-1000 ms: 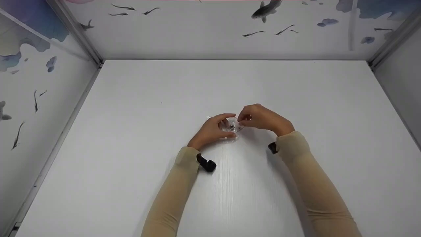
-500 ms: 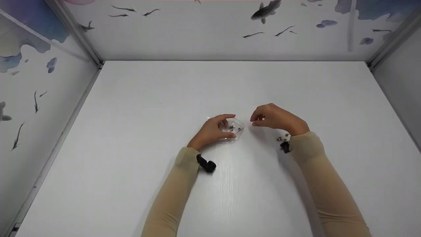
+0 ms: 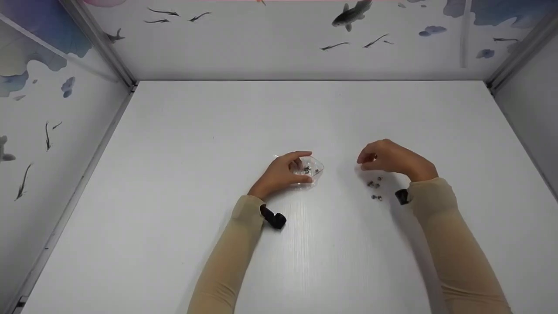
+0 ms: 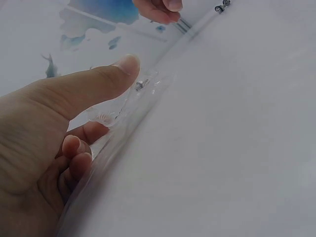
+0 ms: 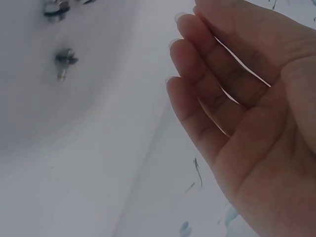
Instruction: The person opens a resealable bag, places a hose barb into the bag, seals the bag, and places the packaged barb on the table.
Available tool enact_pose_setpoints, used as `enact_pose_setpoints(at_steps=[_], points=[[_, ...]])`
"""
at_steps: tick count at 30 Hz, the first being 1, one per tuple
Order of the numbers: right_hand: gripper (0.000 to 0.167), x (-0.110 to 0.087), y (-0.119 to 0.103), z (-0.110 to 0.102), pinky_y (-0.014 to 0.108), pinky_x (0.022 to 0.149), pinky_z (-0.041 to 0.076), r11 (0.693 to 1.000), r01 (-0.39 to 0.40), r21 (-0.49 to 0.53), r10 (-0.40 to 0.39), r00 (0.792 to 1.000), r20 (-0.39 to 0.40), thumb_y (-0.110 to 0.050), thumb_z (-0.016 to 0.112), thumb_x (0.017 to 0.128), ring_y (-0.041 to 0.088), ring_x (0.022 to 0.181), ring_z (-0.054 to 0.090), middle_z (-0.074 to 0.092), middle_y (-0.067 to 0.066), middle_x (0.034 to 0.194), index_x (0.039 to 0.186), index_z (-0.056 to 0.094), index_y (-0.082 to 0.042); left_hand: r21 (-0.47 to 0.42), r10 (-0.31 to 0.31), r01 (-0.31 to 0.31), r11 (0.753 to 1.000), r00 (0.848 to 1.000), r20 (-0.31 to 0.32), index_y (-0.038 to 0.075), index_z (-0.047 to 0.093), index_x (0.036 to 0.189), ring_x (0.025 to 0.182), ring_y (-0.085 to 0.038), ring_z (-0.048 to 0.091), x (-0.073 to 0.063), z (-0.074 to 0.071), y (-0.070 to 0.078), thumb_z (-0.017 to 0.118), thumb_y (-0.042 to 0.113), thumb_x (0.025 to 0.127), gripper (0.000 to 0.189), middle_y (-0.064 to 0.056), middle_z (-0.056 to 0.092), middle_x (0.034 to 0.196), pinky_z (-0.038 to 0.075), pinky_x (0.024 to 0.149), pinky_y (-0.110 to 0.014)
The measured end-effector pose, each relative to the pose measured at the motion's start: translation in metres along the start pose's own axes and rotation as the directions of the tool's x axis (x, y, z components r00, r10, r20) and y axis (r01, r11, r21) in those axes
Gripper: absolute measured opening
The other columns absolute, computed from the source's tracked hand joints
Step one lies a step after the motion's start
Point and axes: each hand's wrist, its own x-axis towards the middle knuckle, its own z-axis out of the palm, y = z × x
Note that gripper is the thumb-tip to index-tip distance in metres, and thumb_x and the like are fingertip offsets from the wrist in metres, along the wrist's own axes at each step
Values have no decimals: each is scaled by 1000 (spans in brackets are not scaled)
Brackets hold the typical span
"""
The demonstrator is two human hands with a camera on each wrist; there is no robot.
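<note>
My left hand (image 3: 279, 171) holds a clear plastic bag (image 3: 318, 162) on the white tabletop, thumb and fingers curved around its sides. Small silvery metal pieces (image 3: 307, 169) lie inside it; in the left wrist view one piece (image 4: 140, 86) shows just past the thumb. My right hand (image 3: 394, 160) hovers right of the bag, fingers bent toward the thumb. Its fingertips are partly hidden, so I cannot tell whether they pinch a small piece. Just below it on the table are several loose metal pieces (image 3: 370, 184), screw-like with a wide collar (image 5: 65, 59) in the right wrist view.
The white table (image 3: 209, 113) ends at a back wall (image 3: 261, 48) printed with fish and blue shapes. Side walls rise left and right. A black wrist camera (image 3: 275, 219) juts from the left cuff, another (image 3: 401, 196) from the right.
My right hand has moved right, from the bag's edge to above the loose metal pieces, which have come into view beside the wrist. The left hand and bag have stayed put.
</note>
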Motion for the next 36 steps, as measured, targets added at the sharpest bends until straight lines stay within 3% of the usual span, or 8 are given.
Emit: enact_pose_setpoints(at_steps=[16, 24, 36], points=[[13, -18, 32, -3, 37, 82, 48, 998, -50, -49, 53, 996, 65, -12, 70, 86, 19, 94, 58, 68, 2, 101, 99, 74, -14, 3, 12, -12, 1000, 1000, 0, 23, 54, 138, 87, -13, 50, -1, 0, 0, 83, 34, 75, 70, 1, 59, 97, 42, 83, -29], [15, -20, 34, -1, 37, 81, 47, 993, -112, -43, 115, 989, 94, -11, 69, 87, 20, 91, 56, 67, 5, 103, 101, 72, -12, 11, 5, -5, 1000, 1000, -2, 25, 54, 138, 90, -13, 50, -1, -1, 0, 83, 35, 74, 70, 1, 59, 98, 41, 86, -30], [9, -13, 32, 3, 40, 83, 46, 995, -80, -65, 84, 994, 65, -9, 67, 88, 22, 94, 55, 66, 6, 101, 94, 72, -11, -13, 34, -34, 999, 999, 6, 21, 53, 138, 86, -12, 50, -1, 0, -1, 82, 34, 75, 71, 0, 60, 97, 41, 82, -28]])
